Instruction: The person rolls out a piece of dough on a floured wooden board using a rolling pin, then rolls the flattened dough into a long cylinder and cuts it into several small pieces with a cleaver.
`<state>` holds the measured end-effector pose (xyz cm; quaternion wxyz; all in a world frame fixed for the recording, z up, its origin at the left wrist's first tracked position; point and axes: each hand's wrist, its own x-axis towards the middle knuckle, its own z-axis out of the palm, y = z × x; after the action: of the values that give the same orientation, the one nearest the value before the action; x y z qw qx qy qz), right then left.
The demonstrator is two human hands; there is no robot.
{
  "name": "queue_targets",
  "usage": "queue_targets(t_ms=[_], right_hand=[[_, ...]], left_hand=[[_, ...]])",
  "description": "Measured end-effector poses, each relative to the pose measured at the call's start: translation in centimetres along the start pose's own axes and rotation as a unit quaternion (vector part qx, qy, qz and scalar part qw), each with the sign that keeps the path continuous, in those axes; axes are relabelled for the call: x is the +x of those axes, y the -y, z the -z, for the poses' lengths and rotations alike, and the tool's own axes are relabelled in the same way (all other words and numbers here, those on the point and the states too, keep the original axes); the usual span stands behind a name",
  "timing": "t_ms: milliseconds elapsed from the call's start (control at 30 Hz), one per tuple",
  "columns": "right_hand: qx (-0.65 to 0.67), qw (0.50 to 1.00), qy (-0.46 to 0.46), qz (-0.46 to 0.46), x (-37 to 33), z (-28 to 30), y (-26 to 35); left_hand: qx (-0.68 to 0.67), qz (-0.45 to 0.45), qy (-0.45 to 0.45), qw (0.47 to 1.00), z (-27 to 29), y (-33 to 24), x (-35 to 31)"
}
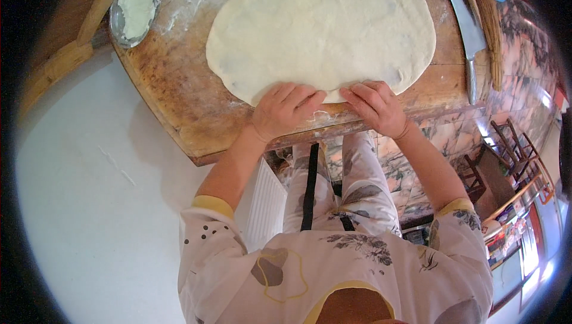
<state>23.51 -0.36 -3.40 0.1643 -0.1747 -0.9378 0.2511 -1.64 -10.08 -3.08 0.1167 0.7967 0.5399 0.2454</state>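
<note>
A large oval sheet of rolled dough [322, 32] lies on the wooden board [161, 94], with darker patches showing faintly through it. At its near edge, my left hand [285, 106] has its fingers curled over the rim of the dough. Just to the right, my right hand [376, 106] pinches the same edge, thumb and fingers pressed together. A short stretch of dough edge shows between the two hands, slightly turned up. The fingertips of both hands are partly hidden in the dough.
A metal bowl of flour [136, 11] sits at the board's left edge. On the right lies a cleaver-like knife [466, 26], with a straw brush [490, 26] beside it. A white wall [83, 193] stands at left; dark wooden chairs [512, 145] are farther right.
</note>
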Motion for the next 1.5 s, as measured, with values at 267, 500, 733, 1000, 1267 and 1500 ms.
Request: queue_targets(t_ms=[267,500,733,1000,1267,1500], right_hand=[[-0.073,0.994,0.028,0.078,2.6,2.4,-2.8],[-0.043,0.998,-0.032,-0.012,0.6,1.0,-0.5],[-0.059,0.983,0.101,-0.143,-1.0,-1.3,4.1],[-0.113,0.964,0.037,-0.237,4.9,-1.0,2.2],[-0.167,0.957,0.014,-0.237,9.3,1.2,-2.1],[-0.195,0.967,-0.044,-0.159,14.5,2.8,-6.3]], left_hand=[[-0.037,0.066,-0.008,0.997,1.1,0.9,1.8],[-0.049,0.108,-0.024,0.993,-0.8,-0.9,-0.5],[0.022,0.172,0.13,0.976,-2.5,-5.6,-2.6],[0.098,0.279,0.078,0.952,-2.1,-3.0,2.2],[0.096,0.303,0.018,0.948,-0.2,1.9,6.2],[0.057,0.247,-0.078,0.964,0.8,6.8,8.8]])
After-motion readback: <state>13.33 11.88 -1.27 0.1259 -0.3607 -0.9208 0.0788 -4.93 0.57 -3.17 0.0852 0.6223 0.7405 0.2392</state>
